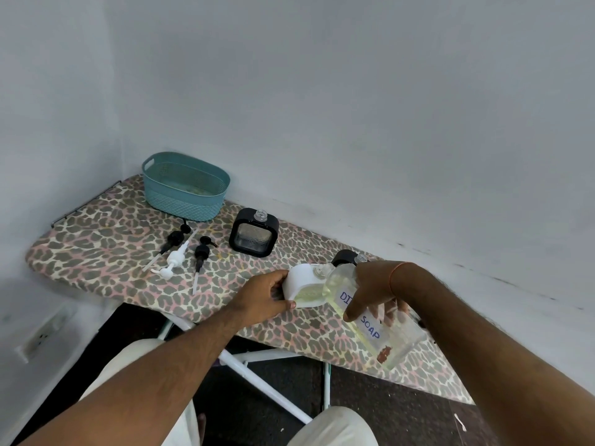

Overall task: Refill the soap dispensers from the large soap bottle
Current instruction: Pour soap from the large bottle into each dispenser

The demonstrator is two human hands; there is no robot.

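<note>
Pale grey-white walls fill the upper two thirds of the frame and meet in a corner at the upper left. Dark scuff marks run along the wall at the right. An ironing board with a leopard-print cover crosses the middle from the left to the lower right, on white metal legs. Below it the floor is dark and speckled. A white wall socket sits low at the left edge. The light is soft and even.
</note>
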